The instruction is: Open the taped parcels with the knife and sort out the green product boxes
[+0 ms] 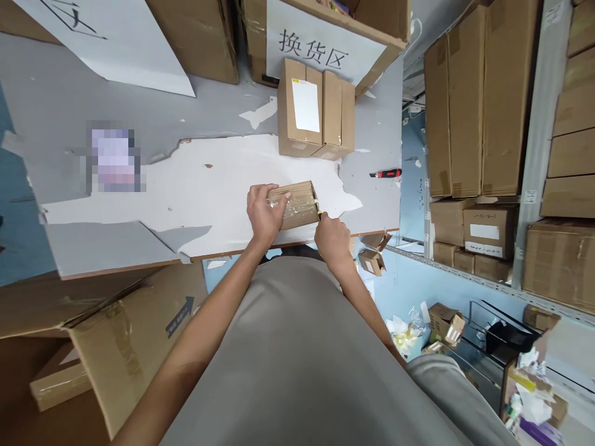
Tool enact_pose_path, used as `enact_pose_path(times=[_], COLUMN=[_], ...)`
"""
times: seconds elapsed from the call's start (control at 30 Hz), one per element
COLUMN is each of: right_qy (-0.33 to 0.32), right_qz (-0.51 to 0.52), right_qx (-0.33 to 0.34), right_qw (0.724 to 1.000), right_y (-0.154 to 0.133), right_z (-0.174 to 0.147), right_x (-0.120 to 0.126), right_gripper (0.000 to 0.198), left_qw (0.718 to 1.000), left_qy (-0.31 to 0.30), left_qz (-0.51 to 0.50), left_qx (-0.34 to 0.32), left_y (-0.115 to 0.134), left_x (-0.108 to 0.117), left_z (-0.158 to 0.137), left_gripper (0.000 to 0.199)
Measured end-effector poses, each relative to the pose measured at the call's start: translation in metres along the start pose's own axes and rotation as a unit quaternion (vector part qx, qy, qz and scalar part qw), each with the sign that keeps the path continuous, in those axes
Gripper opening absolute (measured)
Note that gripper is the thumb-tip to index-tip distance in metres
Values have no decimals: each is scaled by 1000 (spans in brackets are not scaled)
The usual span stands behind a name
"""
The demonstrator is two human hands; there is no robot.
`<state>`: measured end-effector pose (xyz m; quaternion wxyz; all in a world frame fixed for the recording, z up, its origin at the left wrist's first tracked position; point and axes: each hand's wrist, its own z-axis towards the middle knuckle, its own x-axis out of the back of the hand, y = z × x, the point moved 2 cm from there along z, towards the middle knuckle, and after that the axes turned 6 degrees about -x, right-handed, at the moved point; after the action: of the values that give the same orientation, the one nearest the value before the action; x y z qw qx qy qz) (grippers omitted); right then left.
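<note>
On the table in front of me lies a small cardboard box (pixel 300 207) wrapped in clear tape, set slightly askew. My left hand (pixel 267 212) grips its left end, with the thumb over the top face and the fingers on the far side. Closed in a fist, my right hand (pixel 333 240) is at the box's near right corner. It holds a utility knife (pixel 320 215), of which only a short yellow-and-black front part shows at the box's right end. The rest of the knife is hidden in the fist.
Two brown boxes (pixel 316 111) stand behind the work spot, before a large labelled carton (pixel 372 56). A red-and-black utility knife (pixel 388 174) lies to the right. An open carton (pixel 125 334) is below left; shelves of boxes (pixel 488 111) rise at right.
</note>
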<state>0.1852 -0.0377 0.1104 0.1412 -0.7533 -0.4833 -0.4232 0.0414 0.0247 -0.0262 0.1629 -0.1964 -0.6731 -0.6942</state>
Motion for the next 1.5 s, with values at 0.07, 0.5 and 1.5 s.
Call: enact_pose_path(times=[0.07,0.5,1.5], right_qy=[-2,126,-163], right_qz=[-2,170,610], right_qx=[-9,23,123], right_qw=[1000,977,765], right_y=[0,83,-11], right_z=[-1,11,107], right_x=[0,-17,-127], right_gripper=[39,42,63], left_qw=[1000,997,970], left_qy=[6,-7,-13], left_qz=[-8,-55,66], left_qx=[-7,-47,233], left_y=[-1,-20,-122], left_x=[-2,15,127], left_z=[0,-5,-36], left_gripper=[28,34,48])
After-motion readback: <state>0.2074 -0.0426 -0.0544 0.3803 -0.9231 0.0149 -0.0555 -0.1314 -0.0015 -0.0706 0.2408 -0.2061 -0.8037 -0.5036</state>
